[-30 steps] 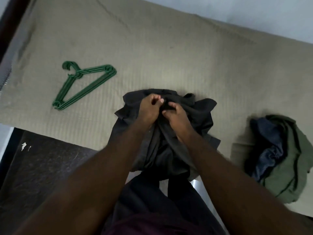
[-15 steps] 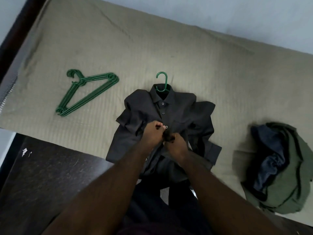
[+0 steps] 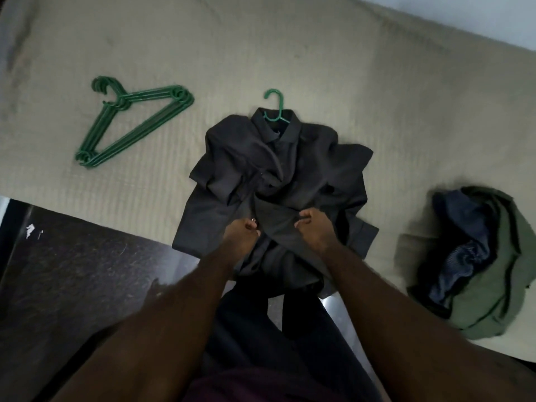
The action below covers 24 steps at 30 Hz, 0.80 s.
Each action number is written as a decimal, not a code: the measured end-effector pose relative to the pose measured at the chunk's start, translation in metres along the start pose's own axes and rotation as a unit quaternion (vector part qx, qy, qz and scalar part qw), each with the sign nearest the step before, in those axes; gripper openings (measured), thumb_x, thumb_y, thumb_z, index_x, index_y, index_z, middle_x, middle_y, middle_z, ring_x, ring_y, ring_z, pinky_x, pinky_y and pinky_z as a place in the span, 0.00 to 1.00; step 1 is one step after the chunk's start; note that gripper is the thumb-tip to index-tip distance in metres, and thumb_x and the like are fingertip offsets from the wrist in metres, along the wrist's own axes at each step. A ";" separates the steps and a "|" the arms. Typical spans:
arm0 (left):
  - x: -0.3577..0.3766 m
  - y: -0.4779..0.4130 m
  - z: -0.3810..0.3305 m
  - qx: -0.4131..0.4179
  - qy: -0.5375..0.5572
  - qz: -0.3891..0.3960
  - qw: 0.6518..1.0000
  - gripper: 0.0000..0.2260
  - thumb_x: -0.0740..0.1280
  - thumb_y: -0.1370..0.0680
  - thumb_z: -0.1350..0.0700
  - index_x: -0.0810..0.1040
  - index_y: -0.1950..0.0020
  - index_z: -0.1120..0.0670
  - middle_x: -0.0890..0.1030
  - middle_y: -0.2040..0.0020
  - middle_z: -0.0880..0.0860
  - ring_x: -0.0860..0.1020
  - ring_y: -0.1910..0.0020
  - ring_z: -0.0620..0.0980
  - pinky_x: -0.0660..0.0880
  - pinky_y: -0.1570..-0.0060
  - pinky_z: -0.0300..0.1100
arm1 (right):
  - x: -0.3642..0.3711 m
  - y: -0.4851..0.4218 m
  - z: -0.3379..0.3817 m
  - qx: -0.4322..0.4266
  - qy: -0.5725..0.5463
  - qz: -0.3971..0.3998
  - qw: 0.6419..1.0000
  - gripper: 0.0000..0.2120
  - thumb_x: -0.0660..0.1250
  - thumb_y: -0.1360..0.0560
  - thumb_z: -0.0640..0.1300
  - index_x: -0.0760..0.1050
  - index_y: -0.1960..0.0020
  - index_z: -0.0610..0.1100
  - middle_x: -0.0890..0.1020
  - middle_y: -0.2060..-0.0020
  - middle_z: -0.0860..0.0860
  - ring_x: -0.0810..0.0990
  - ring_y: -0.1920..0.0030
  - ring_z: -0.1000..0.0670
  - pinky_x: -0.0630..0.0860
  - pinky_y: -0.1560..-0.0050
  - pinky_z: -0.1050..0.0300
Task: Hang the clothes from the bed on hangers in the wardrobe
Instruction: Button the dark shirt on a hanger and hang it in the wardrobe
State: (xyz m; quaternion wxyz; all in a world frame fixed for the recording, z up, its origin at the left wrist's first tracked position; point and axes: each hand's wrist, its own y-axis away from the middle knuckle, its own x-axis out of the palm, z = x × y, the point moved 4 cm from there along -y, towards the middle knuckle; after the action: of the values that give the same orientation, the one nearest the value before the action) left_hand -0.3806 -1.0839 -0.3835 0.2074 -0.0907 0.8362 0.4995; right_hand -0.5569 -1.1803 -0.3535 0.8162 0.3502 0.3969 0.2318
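**Both hands pinch the dark shirt's front edges**

Left hand (image 3: 242, 235) and right hand (image 3: 314, 229) each have fingers curled onto the dark shirt (image 3: 304, 169), gripping the cloth low on its front. The left holds one edge and the right holds the other, a little apart, with a fold of fabric between them.

The bed (image 3: 290, 53) fills most of the view, covered in a beige ribbed sheet. Dark floor (image 3: 72, 285) shows below its near edge on the left.

The shirt lies on the bed at the middle, collar toward the far side. Its sleeves are bunched at the sides and its hem hangs over the near edge, just in front of the person's legs.

To the right, well apart from the shirt, a heap of clothes sits on the bed: a green garment (image 3: 493, 300) with a dark blue garment (image 3: 464, 242) crumpled on top of it.

To the left, a stack of green hangers (image 3: 130, 123) lies flat on the sheet, hooks toward the far side.

A single green hanger (image 3: 275, 107) sits inside the shirt. Its hook sticks out past the collar and its shoulders are hidden under the cloth.
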 end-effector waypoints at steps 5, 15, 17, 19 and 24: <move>0.009 -0.017 0.003 0.016 -0.042 -0.035 0.998 0.09 0.64 0.22 0.59 0.80 0.44 0.58 0.81 0.42 0.59 0.78 0.41 0.59 0.72 0.43 0.42 | 0.024 -0.009 -0.012 -0.037 0.087 0.026 0.995 0.15 0.68 0.23 0.45 0.76 0.39 0.40 0.81 0.43 0.43 0.76 0.39 0.44 0.66 0.43 0.60; 0.042 -0.069 0.050 0.016 -0.303 0.001 0.953 0.21 0.63 0.20 0.54 0.66 0.30 0.61 0.71 0.33 0.64 0.73 0.37 0.65 0.72 0.42 0.56 | 0.056 -0.063 0.009 -0.108 0.275 0.047 0.954 0.22 0.64 0.22 0.45 0.66 0.29 0.46 0.75 0.34 0.43 0.73 0.35 0.40 0.67 0.34 0.46; 0.035 -0.066 0.058 0.020 -0.272 -0.002 0.962 0.13 0.62 0.21 0.58 0.74 0.38 0.61 0.77 0.40 0.63 0.76 0.42 0.65 0.74 0.43 0.54 | 0.046 -0.062 -0.001 -0.114 0.259 0.058 0.957 0.15 0.61 0.22 0.43 0.73 0.36 0.46 0.80 0.41 0.43 0.77 0.40 0.39 0.70 0.44 0.53; 0.024 -0.056 0.064 0.024 -0.223 0.010 0.974 0.09 0.64 0.24 0.59 0.79 0.47 0.59 0.81 0.46 0.60 0.78 0.45 0.62 0.74 0.45 0.49 | 0.031 -0.052 -0.008 -0.120 0.220 0.040 0.967 0.09 0.61 0.22 0.43 0.75 0.43 0.45 0.81 0.47 0.43 0.78 0.45 0.39 0.68 0.52 0.56; 0.010 -0.031 0.085 0.029 -0.220 0.062 0.973 0.10 0.63 0.21 0.56 0.80 0.49 0.60 0.81 0.47 0.61 0.78 0.45 0.61 0.74 0.43 0.50 | 0.006 -0.020 -0.063 -0.014 0.267 0.057 0.962 0.13 0.63 0.24 0.42 0.75 0.40 0.40 0.79 0.43 0.39 0.77 0.43 0.36 0.73 0.47 0.48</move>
State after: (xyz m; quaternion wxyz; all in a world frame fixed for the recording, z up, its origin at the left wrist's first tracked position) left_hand -0.3570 -1.0245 -0.4478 0.3578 0.0793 0.7879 0.4948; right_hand -0.6021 -1.1653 -0.3992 0.6707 0.2864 0.5766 0.3683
